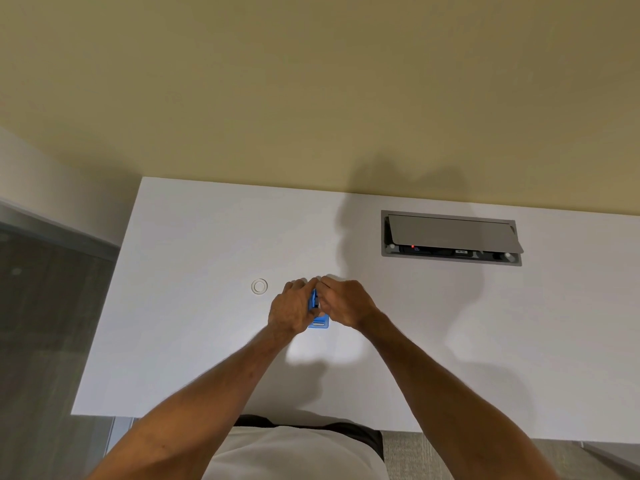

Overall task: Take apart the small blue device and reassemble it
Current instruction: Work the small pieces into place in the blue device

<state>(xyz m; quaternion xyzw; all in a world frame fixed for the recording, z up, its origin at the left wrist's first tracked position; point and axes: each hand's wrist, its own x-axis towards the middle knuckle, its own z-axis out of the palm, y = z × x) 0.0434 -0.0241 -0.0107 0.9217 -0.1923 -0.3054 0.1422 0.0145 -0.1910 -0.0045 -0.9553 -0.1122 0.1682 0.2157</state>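
Note:
The small blue device is held between both hands just above the white table, near its middle. My left hand wraps it from the left and my right hand pinches it from the right, fingertips meeting over its far end. A flat blue part with a metal piece shows just below the hands, close to the table surface; whether it is joined to the held piece is hidden by the fingers.
A small round ring-shaped grommet sits in the table left of the hands. At the back right is a grey recessed cable box with its lid tilted open. The table's left edge drops to the floor.

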